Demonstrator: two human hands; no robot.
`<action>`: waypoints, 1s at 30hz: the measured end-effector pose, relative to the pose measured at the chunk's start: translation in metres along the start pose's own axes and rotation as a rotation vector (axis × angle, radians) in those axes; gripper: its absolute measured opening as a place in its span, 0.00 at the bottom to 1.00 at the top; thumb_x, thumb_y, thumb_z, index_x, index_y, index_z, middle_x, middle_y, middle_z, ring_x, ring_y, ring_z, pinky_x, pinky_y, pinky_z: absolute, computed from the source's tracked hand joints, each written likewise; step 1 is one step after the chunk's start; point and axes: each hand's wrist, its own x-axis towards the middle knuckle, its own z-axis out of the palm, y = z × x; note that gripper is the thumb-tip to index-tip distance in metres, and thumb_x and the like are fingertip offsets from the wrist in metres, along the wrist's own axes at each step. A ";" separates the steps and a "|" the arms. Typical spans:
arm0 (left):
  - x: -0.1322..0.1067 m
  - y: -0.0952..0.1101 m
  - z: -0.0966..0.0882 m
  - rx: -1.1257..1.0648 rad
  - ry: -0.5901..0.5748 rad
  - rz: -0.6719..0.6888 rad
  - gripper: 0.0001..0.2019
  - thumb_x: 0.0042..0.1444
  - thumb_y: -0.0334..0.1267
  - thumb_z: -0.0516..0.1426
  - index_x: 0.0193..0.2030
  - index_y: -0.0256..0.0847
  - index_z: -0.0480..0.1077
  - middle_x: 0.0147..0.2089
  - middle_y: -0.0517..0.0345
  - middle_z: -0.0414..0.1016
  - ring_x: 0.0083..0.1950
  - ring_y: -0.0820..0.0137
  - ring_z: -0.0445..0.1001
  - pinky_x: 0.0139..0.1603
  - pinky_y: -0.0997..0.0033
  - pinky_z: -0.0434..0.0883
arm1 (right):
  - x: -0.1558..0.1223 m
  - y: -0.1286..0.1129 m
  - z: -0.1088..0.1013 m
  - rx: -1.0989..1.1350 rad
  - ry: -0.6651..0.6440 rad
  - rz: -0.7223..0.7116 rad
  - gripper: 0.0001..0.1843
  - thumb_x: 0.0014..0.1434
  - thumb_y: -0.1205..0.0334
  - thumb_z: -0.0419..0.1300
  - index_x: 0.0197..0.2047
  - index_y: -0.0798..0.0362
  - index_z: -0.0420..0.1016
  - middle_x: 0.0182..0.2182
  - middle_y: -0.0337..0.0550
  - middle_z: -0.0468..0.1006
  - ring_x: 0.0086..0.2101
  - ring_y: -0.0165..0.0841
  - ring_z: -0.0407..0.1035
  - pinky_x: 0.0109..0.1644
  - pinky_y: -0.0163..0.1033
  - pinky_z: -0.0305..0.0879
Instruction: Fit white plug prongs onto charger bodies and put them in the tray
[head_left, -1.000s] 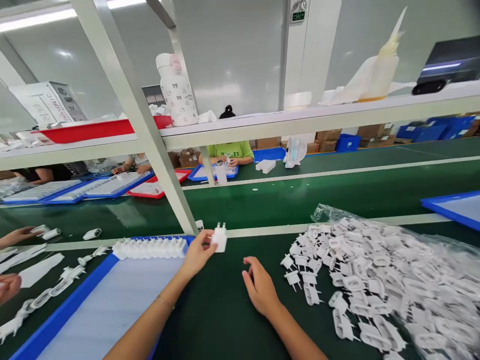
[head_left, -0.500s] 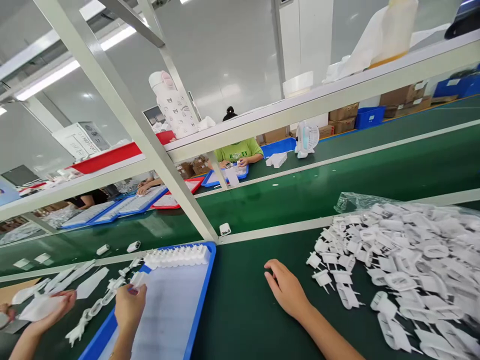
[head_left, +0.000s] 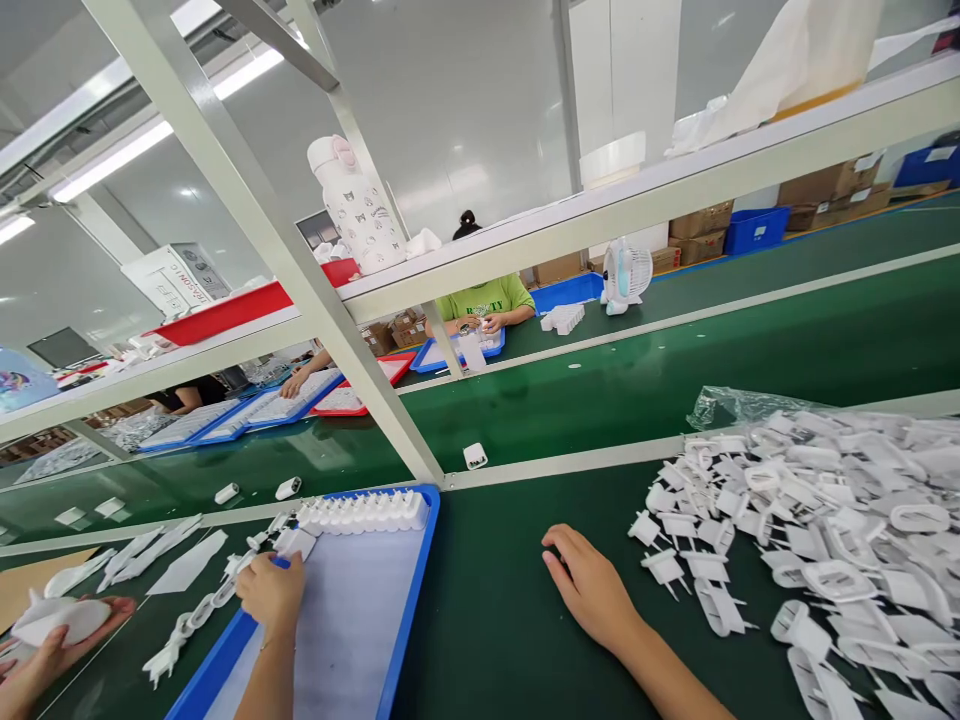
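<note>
My left hand [head_left: 271, 592] is over the far left part of a blue-rimmed tray [head_left: 409, 610], its fingers closed on a small white plug housing [head_left: 295, 543]. The fingertips are partly hidden behind the hand. That piece is at the left end of a row of white plug housings [head_left: 364, 512] standing along the tray's far edge. My right hand [head_left: 592, 590] rests on the dark green table [head_left: 495, 590], fingers loosely curved, thumb apart, holding nothing. To its right lies a big heap of white plug pieces with pins [head_left: 847, 530].
Left of the tray runs a line of white ring-shaped pieces [head_left: 202, 610]. A co-worker's hands [head_left: 75, 640] hold a white piece at the far left. A slanted shelf post [head_left: 360, 370] rises behind the tray. Single white housings [head_left: 475, 456] lie on the green belt [head_left: 570, 400].
My left hand has carried the white housing forward to the row's left end. The co-worker's hands have shifted left. My right hand stays resting on the table; the view has shifted slightly.
</note>
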 end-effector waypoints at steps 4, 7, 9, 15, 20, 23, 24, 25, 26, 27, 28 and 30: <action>-0.017 0.028 -0.015 -0.119 0.226 0.156 0.23 0.49 0.47 0.54 0.48 0.34 0.63 0.48 0.38 0.66 0.55 0.46 0.62 0.50 0.48 0.63 | 0.002 -0.001 0.001 -0.001 -0.008 -0.014 0.09 0.66 0.62 0.42 0.42 0.49 0.62 0.41 0.43 0.70 0.39 0.35 0.68 0.40 0.41 0.65; -0.041 0.076 -0.034 -0.295 0.242 0.565 0.16 0.51 0.44 0.53 0.44 0.35 0.64 0.44 0.42 0.68 0.51 0.51 0.66 0.52 0.51 0.63 | 0.005 -0.002 0.002 -0.001 -0.021 -0.036 0.09 0.65 0.63 0.43 0.42 0.49 0.62 0.41 0.43 0.70 0.39 0.35 0.67 0.40 0.41 0.65; -0.067 0.122 -0.047 -0.424 0.106 0.882 0.12 0.53 0.40 0.53 0.42 0.37 0.64 0.43 0.45 0.69 0.48 0.57 0.68 0.52 0.56 0.65 | 0.006 -0.003 0.002 -0.012 -0.032 -0.049 0.08 0.65 0.64 0.43 0.42 0.49 0.62 0.40 0.42 0.70 0.38 0.34 0.67 0.40 0.41 0.64; -0.145 0.269 -0.036 -0.531 -0.631 1.115 0.23 0.56 0.36 0.51 0.60 0.42 0.58 0.62 0.48 0.58 0.63 0.60 0.57 0.62 0.60 0.56 | 0.004 -0.007 -0.001 -0.139 -0.052 -0.111 0.07 0.62 0.69 0.47 0.41 0.51 0.64 0.38 0.41 0.71 0.37 0.35 0.67 0.39 0.40 0.63; -0.154 0.324 0.014 -0.595 -0.979 0.866 0.25 0.51 0.36 0.55 0.58 0.40 0.63 0.60 0.45 0.62 0.64 0.53 0.55 0.64 0.52 0.49 | 0.011 -0.012 -0.015 -0.344 0.000 -0.061 0.08 0.59 0.70 0.50 0.42 0.51 0.66 0.38 0.41 0.72 0.36 0.36 0.67 0.38 0.40 0.60; -0.155 0.332 0.026 -0.699 -1.062 0.798 0.22 0.50 0.41 0.57 0.53 0.39 0.68 0.55 0.45 0.66 0.59 0.52 0.60 0.62 0.52 0.52 | 0.016 -0.009 -0.039 -0.517 0.074 0.114 0.09 0.58 0.70 0.51 0.42 0.52 0.66 0.38 0.43 0.72 0.37 0.37 0.67 0.37 0.40 0.58; -0.158 0.332 0.026 -0.748 -1.098 0.762 0.22 0.50 0.43 0.57 0.52 0.39 0.68 0.54 0.45 0.67 0.57 0.53 0.62 0.60 0.54 0.55 | 0.016 -0.007 -0.050 -0.577 0.102 0.183 0.09 0.58 0.70 0.52 0.42 0.53 0.67 0.38 0.45 0.72 0.38 0.38 0.66 0.37 0.40 0.58; -0.163 0.332 0.024 -0.803 -1.141 0.720 0.22 0.51 0.46 0.57 0.52 0.39 0.68 0.53 0.46 0.68 0.55 0.55 0.64 0.58 0.56 0.58 | 0.016 -0.004 -0.060 -0.635 0.128 0.247 0.08 0.58 0.69 0.53 0.41 0.53 0.67 0.38 0.46 0.72 0.39 0.39 0.66 0.37 0.40 0.58; -0.171 0.332 0.020 -0.863 -1.191 0.675 0.23 0.52 0.48 0.55 0.53 0.39 0.68 0.52 0.47 0.70 0.52 0.57 0.67 0.55 0.58 0.61 | 0.015 0.001 -0.070 -0.685 0.147 0.304 0.07 0.57 0.68 0.54 0.40 0.54 0.67 0.39 0.47 0.72 0.40 0.41 0.66 0.38 0.41 0.57; -0.181 0.330 0.016 -0.924 -1.246 0.626 0.24 0.54 0.51 0.53 0.54 0.39 0.67 0.50 0.47 0.71 0.49 0.60 0.69 0.52 0.61 0.64 | 0.013 0.006 -0.078 -0.723 0.155 0.352 0.06 0.57 0.67 0.55 0.40 0.54 0.67 0.39 0.48 0.72 0.42 0.42 0.65 0.38 0.42 0.57; -0.192 0.329 0.010 -0.983 -1.301 0.578 0.25 0.56 0.53 0.51 0.55 0.39 0.65 0.49 0.46 0.72 0.45 0.62 0.71 0.48 0.63 0.66 | 0.011 0.012 -0.085 -0.746 0.146 0.383 0.07 0.56 0.67 0.56 0.40 0.54 0.67 0.39 0.49 0.72 0.43 0.43 0.65 0.39 0.42 0.57; -0.215 0.325 -0.003 -1.086 -1.405 0.494 0.28 0.59 0.56 0.46 0.57 0.38 0.63 0.46 0.45 0.73 0.40 0.66 0.72 0.41 0.67 0.69 | 0.008 0.023 -0.093 -0.755 0.089 0.403 0.09 0.55 0.66 0.58 0.41 0.55 0.67 0.39 0.51 0.73 0.44 0.46 0.64 0.40 0.44 0.57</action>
